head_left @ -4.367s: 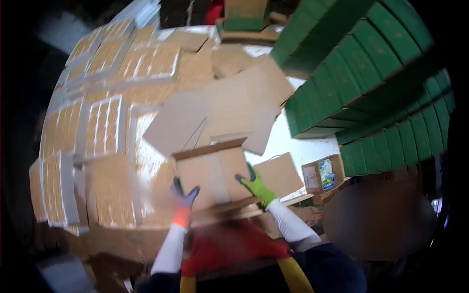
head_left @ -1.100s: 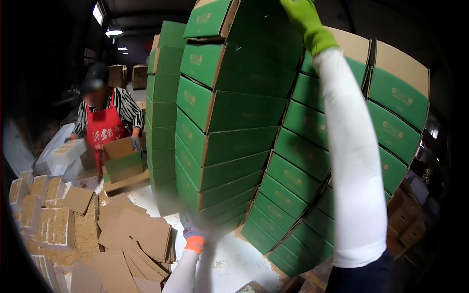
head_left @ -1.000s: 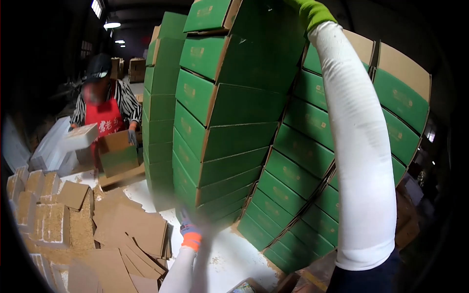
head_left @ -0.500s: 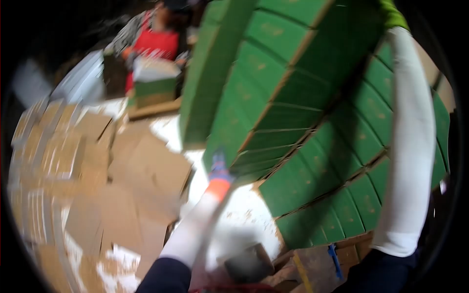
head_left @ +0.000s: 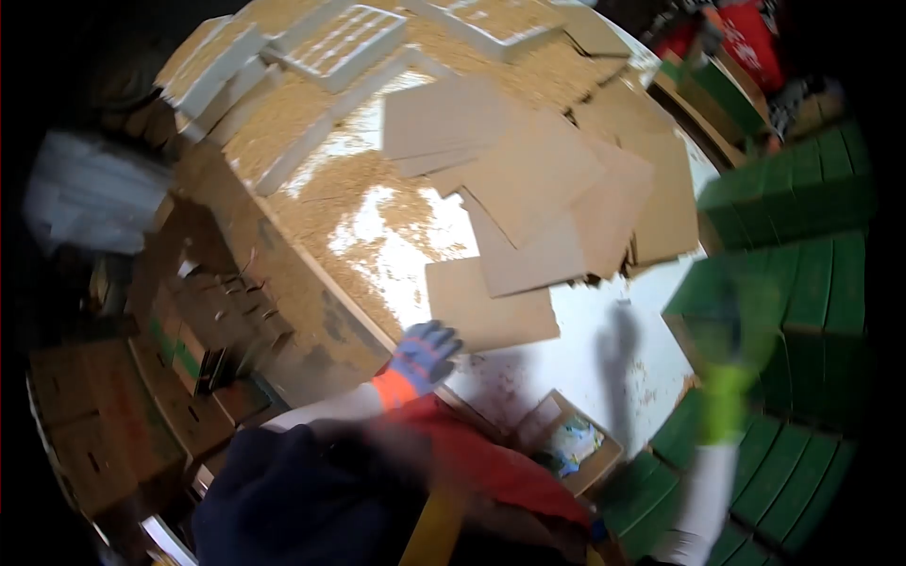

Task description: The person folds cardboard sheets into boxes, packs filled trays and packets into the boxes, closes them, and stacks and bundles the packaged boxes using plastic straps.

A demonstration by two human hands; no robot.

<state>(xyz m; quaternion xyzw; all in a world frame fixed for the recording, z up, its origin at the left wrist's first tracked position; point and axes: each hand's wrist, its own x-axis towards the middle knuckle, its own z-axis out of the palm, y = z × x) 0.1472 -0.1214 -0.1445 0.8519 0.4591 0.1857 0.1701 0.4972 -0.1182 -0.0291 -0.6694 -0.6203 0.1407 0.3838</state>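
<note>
My left hand (head_left: 422,357), in a blue-grey glove with an orange cuff, is by the near edge of the white table (head_left: 585,330). Its fingers are apart and hold nothing I can see. A loose cardboard sheet (head_left: 491,304) lies just beyond the fingertips. My right hand (head_left: 729,363), in a glove with a lime-green cuff, is smeared by motion in front of the stacked green boxes (head_left: 812,283) at the right. Whether its fingers touch a box cannot be made out. More flat cardboard sheets (head_left: 538,179) overlap across the middle of the table.
White divided trays (head_left: 344,47) and sawdust-like shavings (head_left: 359,189) cover the far side. A small carton (head_left: 604,462) with crumpled contents stands near my body. Brown boxes (head_left: 104,406) are stacked at left. Another person in a red apron (head_left: 750,42) is at upper right.
My view has swung left and down, so the green boxes now sit at the right. My left hand has come away from the green stack to the table edge; my right hand is lower.
</note>
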